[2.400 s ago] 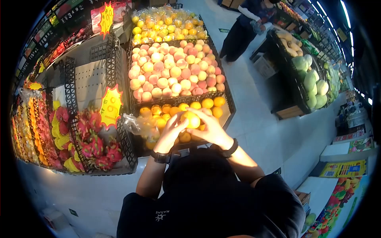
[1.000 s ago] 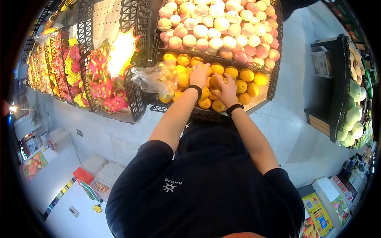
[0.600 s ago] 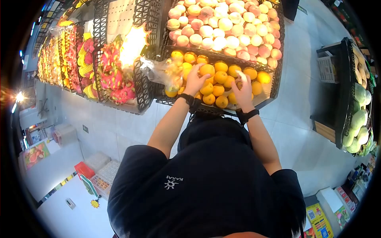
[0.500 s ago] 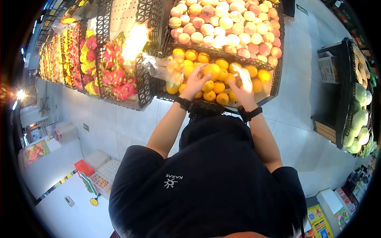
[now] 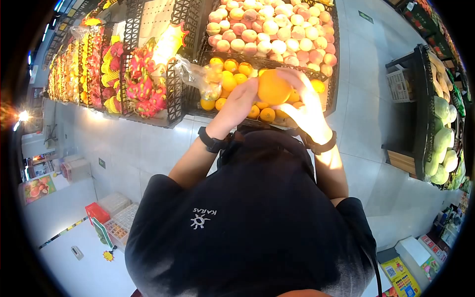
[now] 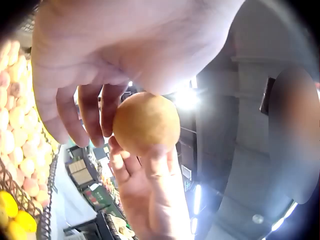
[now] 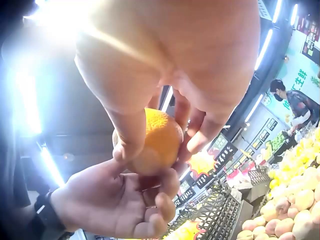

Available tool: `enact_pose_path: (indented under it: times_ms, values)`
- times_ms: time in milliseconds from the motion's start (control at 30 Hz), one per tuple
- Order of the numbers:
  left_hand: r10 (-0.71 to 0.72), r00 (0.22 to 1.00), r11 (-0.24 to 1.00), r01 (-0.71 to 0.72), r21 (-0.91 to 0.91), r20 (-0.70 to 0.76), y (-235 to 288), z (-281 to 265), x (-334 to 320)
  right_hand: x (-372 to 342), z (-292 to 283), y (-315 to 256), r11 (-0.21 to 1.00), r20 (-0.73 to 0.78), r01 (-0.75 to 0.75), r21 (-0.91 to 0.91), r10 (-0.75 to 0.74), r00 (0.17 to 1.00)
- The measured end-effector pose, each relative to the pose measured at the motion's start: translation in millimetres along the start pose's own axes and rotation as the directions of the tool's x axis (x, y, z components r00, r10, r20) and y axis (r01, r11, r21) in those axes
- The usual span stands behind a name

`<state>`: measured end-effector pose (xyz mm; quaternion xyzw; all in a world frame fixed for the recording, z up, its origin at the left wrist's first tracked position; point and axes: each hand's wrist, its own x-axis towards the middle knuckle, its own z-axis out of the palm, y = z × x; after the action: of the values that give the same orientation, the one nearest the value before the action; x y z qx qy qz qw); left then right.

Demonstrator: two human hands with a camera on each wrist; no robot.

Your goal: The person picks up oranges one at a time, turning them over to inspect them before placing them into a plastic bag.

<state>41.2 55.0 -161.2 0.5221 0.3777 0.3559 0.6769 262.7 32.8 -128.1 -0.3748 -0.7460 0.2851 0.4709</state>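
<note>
An orange is held up over the orange section of the crate, between both hands. My left hand holds it from the left side; in the left wrist view its thumb base lies against the orange and its fingers curl down beside it. My right hand grips the other side, and in the right wrist view its thumb and fingers pinch the orange. Below lie several more oranges, partly hidden by the hands. A clear plastic bag lies at the section's left end.
Peaches fill the section behind the oranges. Dragon fruit lie in a crate to the left, beside a bright price sign. Green melons sit on a stand to the right. Another person stands beyond the fruit.
Both hands left the pile, where they rested among the oranges, and lifted one orange up toward the head camera. The right hand closed in from the side to grip it too.
</note>
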Motion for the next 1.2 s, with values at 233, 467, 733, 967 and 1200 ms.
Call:
enact_pose_path:
  times_ms: [233, 467, 733, 967, 1200]
  values:
    - [0.527, 0.814, 0.670, -0.575, 0.470, 0.246, 37.4, 21.6, -14.4, -42.2, 4.3, -16.0, 0.548, 0.080, -0.361, 0.755, 0.470, 0.879]
    - [0.446, 0.883, 0.846, -0.469, 0.255, 0.145, 23.0, 33.6, -31.5, -53.4, 1.3, -37.2, 0.467, 0.168, -0.469, 0.750, 0.552, 0.817]
    - [0.355, 0.932, 0.917, -0.332, -0.219, 0.071, 6.2, 31.8, -38.3, -53.5, 16.8, -47.9, 0.986, -0.167, -0.150, 0.076, 0.161, 0.973]
    - [0.232, 0.937, 0.843, -0.059, -0.535, 0.263, -13.7, 27.8, -38.6, -47.6, 11.3, -41.9, 0.970, -0.230, 0.011, -0.244, -0.069, 0.971]
    - [-0.137, 0.948, 0.957, 0.201, -0.208, 0.288, -10.5, 21.8, -11.9, -69.4, 8.0, 4.2, 0.960, -0.303, -0.180, -0.214, 0.110, 0.947]
